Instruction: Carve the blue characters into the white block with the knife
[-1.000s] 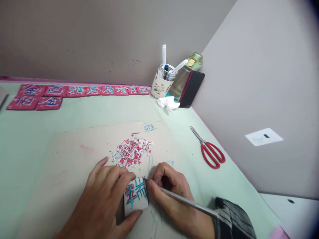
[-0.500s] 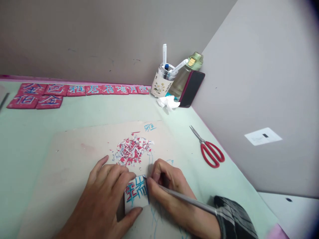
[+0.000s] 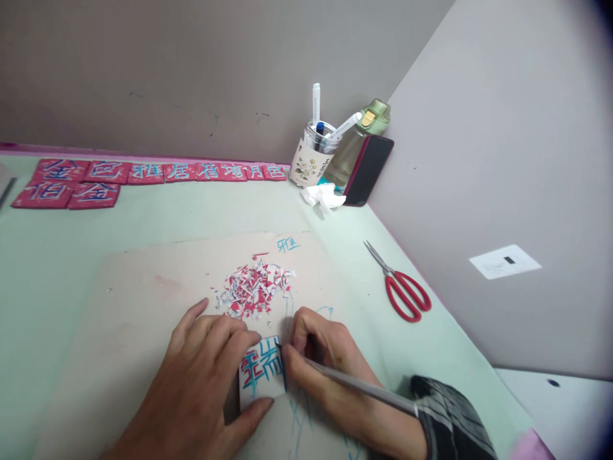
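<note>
My left hand (image 3: 201, 370) steadies a small square white block (image 3: 265, 386), fingers along its left and upper side, thumb at its lower edge. A blue character is drawn on the block's face, with red showing around the strokes on its left part. In my right hand (image 3: 320, 351) is a slim carving knife (image 3: 359, 385) with a long grey handle, gripped like a pen. Its dark tip meets the block near the upper right corner. Just beyond the block lies a heap of red and white shavings (image 3: 253, 291).
Under the work lies a beige board (image 3: 138, 306) on a pale green tabletop (image 3: 201, 214). Red-handled scissors (image 3: 402, 291) rest to the right. Finished red tiles (image 3: 108, 172) line the back left. A pen jar (image 3: 311, 156), crumpled tissue (image 3: 323, 197), bottle (image 3: 376, 118) and phone (image 3: 368, 169) stand at the back.
The knife tip has shifted very slightly downward at the block's upper right corner. My left hand and the block stay in place.
</note>
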### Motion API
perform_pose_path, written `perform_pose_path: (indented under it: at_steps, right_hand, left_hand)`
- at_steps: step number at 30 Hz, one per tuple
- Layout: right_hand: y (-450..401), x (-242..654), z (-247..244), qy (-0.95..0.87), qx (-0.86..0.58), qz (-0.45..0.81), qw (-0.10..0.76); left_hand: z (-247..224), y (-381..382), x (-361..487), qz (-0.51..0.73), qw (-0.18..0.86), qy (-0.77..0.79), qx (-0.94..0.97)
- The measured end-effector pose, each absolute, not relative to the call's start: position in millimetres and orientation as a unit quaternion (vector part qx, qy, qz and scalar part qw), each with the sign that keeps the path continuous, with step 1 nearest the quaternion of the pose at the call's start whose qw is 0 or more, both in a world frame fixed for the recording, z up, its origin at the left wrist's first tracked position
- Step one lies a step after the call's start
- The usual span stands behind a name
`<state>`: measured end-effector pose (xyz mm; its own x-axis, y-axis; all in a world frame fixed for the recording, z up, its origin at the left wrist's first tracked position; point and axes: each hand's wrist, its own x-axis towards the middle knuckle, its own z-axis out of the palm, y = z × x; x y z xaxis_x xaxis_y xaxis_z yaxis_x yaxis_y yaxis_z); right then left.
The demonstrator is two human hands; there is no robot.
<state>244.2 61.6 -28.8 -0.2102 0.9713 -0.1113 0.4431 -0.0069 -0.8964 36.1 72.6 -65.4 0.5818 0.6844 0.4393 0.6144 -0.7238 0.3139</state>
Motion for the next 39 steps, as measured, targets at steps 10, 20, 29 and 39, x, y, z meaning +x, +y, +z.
perform_pose_path:
  at_steps: [10,20,29,39]
  right_hand:
    - [63.9,245.4,-27.3,-0.648,-0.548,0.446,0.285]
    - [61.1,245.5,-28.8,-0.645,-0.546,0.451,0.289]
    - [63.1,245.7,-26.6,-0.612,-0.554,0.479,0.298]
    - [64.1,250.6,-26.9,-0.599,-0.552,0.5,0.294]
  left_hand:
    - [-65.2,71.8,36.0,0.272,0.07,0.365,0.888]
    - [-64.3,72.2,36.9,0.262,0.076,0.362,0.891]
    - [-69.5,63.6,34.3,0.271,0.102,0.371,0.882]
    - [-66.7,65.3,32.3,0.253,0.151,0.348,0.89]
